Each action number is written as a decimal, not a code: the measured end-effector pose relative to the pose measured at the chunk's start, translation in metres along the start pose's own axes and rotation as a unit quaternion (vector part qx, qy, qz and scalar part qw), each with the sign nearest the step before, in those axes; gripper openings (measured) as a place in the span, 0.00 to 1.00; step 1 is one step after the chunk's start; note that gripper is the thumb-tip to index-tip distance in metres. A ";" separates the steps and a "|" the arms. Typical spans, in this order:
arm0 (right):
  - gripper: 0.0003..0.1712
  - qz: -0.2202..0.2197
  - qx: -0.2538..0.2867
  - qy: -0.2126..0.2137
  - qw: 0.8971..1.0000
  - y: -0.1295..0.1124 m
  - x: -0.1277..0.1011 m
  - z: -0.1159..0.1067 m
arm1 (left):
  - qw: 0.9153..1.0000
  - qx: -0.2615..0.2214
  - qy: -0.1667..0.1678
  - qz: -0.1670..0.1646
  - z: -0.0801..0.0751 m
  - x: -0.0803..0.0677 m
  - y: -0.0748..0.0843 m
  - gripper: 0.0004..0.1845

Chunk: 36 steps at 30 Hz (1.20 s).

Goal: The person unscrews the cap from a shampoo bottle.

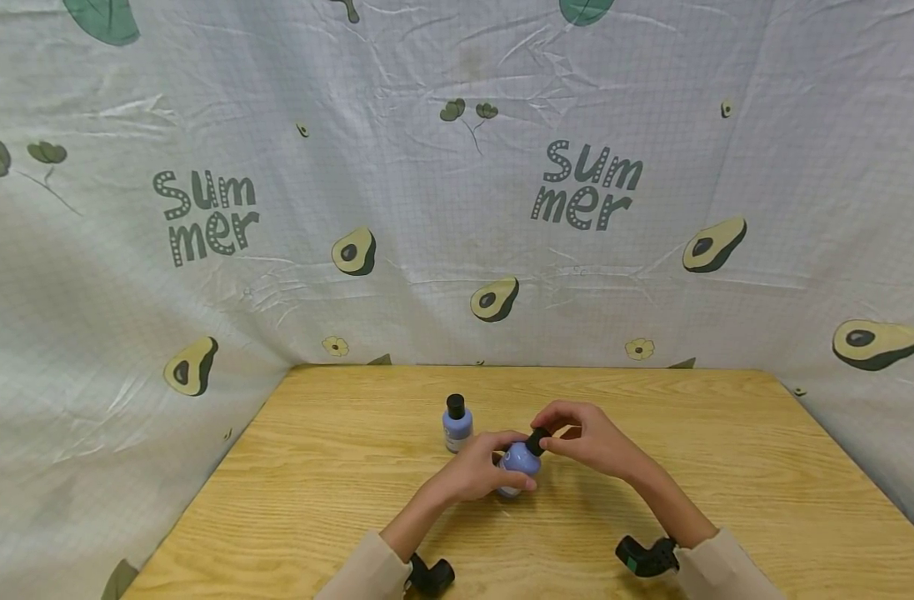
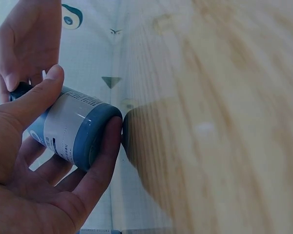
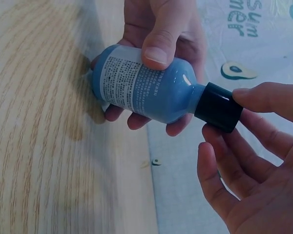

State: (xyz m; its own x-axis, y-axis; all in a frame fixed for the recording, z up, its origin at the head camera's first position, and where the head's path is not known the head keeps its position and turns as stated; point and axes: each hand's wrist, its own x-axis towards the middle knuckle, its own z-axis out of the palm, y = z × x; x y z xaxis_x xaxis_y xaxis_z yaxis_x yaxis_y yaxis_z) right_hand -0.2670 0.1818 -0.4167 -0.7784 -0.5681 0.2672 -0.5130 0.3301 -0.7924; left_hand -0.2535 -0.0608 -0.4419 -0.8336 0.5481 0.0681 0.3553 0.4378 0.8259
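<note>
A blue-purple bottle (image 1: 521, 457) with a pale printed label tilts in my left hand (image 1: 477, 472), its neck toward the right. In the right wrist view the thumb of that hand lies across the bottle (image 3: 178, 92) while its other fingers wrap underneath. The thumb and fingers of my right hand (image 1: 587, 437) pinch the black cap (image 3: 219, 107), which sits on the bottle's neck. From the left wrist view, the base of the bottle (image 2: 90, 136) faces the table, with a finger against it. Whether the base touches the wood I cannot tell.
A second bottle (image 1: 457, 428) of the same kind stands upright with its black cap on, just beyond my left hand. The wooden table (image 1: 337, 467) reaches back to a white curtain (image 1: 427, 192) printed with avocados. Black devices (image 1: 646, 557) are strapped to both wrists.
</note>
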 end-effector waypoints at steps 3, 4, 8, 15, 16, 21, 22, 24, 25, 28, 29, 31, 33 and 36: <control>0.13 -0.006 0.005 -0.004 1.000 0.000 0.000 0.000 | 1.000 0.003 0.001 0.001 0.000 0.000 0.000 0.30; 0.13 -0.007 0.006 -0.004 1.000 0.000 0.000 0.000 | 1.000 0.005 0.002 0.002 0.000 0.000 0.000 0.31; 0.14 -0.002 -0.004 0.004 1.000 0.001 0.000 -0.001 | 1.000 0.007 0.003 0.000 0.000 0.000 0.000 0.31; 0.15 0.020 -0.008 0.004 1.000 0.001 0.001 -0.002 | 1.000 -0.002 0.004 -0.003 0.000 0.000 0.000 0.31; 0.14 0.020 -0.006 0.002 1.000 0.001 0.001 -0.002 | 1.000 -0.004 0.004 -0.003 0.000 0.000 0.000 0.31; 0.14 0.011 -0.001 -0.003 1.000 0.001 0.000 -0.002 | 1.000 -0.004 0.004 -0.003 0.000 0.000 0.002 0.31; 0.14 0.009 0.000 -0.004 1.000 0.001 0.000 -0.002 | 1.000 -0.003 0.003 -0.003 0.000 0.000 0.002 0.31; 0.14 0.007 0.004 -0.008 1.000 0.001 0.001 -0.003 | 1.000 0.000 0.003 -0.003 -0.001 0.000 0.002 0.32; 0.14 0.006 0.006 -0.010 1.000 0.001 0.001 -0.003 | 1.000 0.001 0.003 -0.004 -0.001 0.000 0.002 0.32; 0.15 0.011 0.006 -0.011 1.000 0.001 0.000 -0.004 | 1.000 0.002 0.003 -0.005 0.000 0.001 0.002 0.32; 0.16 0.015 0.006 -0.011 1.000 0.001 0.000 -0.004 | 1.000 0.002 0.004 -0.005 0.000 0.001 0.002 0.32; 0.17 0.029 0.004 -0.009 1.000 0.001 -0.001 -0.005 | 1.000 0.001 0.004 -0.005 0.000 0.001 0.001 0.32; 0.17 0.044 0.002 -0.010 0.999 0.000 -0.001 -0.006 | 1.000 -0.001 0.004 -0.004 0.000 0.001 0.001 0.31; 0.16 0.065 0.003 -0.020 0.998 -0.001 -0.001 -0.006 | 1.000 -0.007 0.003 -0.004 0.001 0.000 0.002 0.31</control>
State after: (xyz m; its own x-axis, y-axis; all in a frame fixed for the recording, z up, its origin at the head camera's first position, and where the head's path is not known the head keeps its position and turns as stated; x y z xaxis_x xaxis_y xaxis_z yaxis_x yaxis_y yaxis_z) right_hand -0.2680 0.1869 -0.4131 -0.8232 -0.5504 0.1392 -0.4061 0.3994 -0.8219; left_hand -0.2527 -0.0594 -0.4408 -0.8389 0.5404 0.0650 0.3426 0.4314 0.8346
